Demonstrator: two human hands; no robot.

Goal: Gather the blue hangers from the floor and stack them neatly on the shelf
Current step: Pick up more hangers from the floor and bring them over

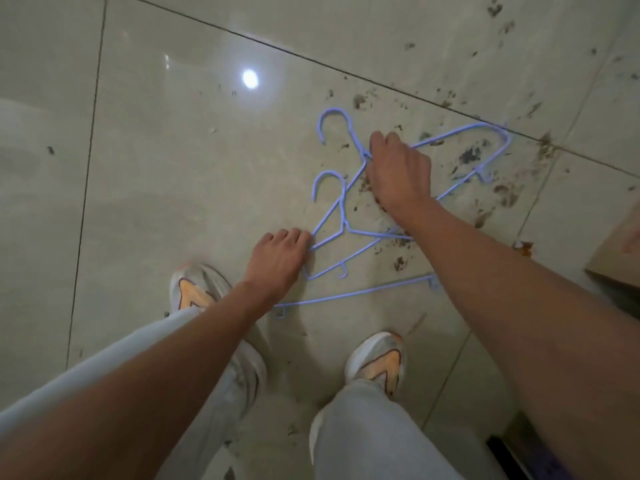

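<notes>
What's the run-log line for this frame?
stage: gathering | left hand: on hanger corner | right hand: on hanger neck | blue hangers: on floor | shelf: unseen

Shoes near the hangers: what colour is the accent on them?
Orange, on pale shoes; the head view shows it.

Both hands on tangled blue hangers [349,216] on dirty floor [173,168]; grips seemingly closed.
</notes>
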